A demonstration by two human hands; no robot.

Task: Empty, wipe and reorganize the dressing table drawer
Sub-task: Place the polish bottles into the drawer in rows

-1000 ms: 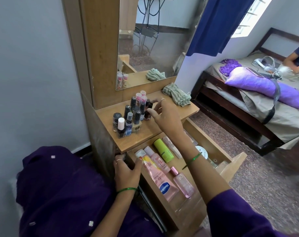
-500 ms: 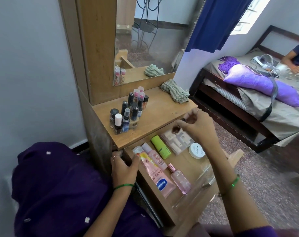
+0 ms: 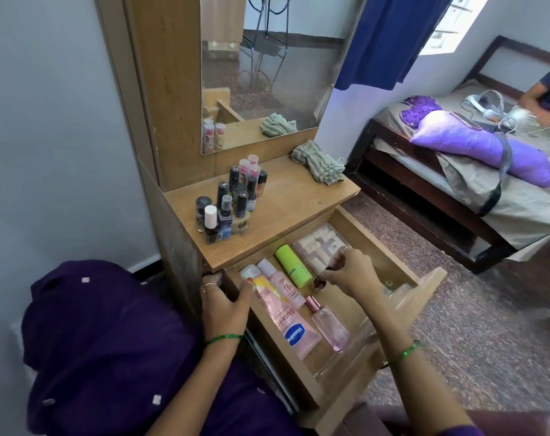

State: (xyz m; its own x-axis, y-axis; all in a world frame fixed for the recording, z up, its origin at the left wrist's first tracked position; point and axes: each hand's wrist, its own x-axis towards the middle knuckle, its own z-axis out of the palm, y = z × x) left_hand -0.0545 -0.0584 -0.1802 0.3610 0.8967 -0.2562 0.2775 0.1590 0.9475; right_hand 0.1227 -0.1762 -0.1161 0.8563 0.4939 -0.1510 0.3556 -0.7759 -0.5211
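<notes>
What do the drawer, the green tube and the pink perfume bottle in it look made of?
Drawer: wood-look board, matte, with printed grain; probably laminate. Green tube: opaque lime plastic, smooth with a slight sheen. Pink perfume bottle: see-through and glossy, glass or clear plastic, with a metallic rose cap.

Pale walls [image 3: 47, 121], speckled brown floor [image 3: 475, 325], dark wood bed [image 3: 424, 196] with purple pillow [image 3: 475, 146], blue curtain [image 3: 390, 39] beside bright window [image 3: 446, 29].
</notes>
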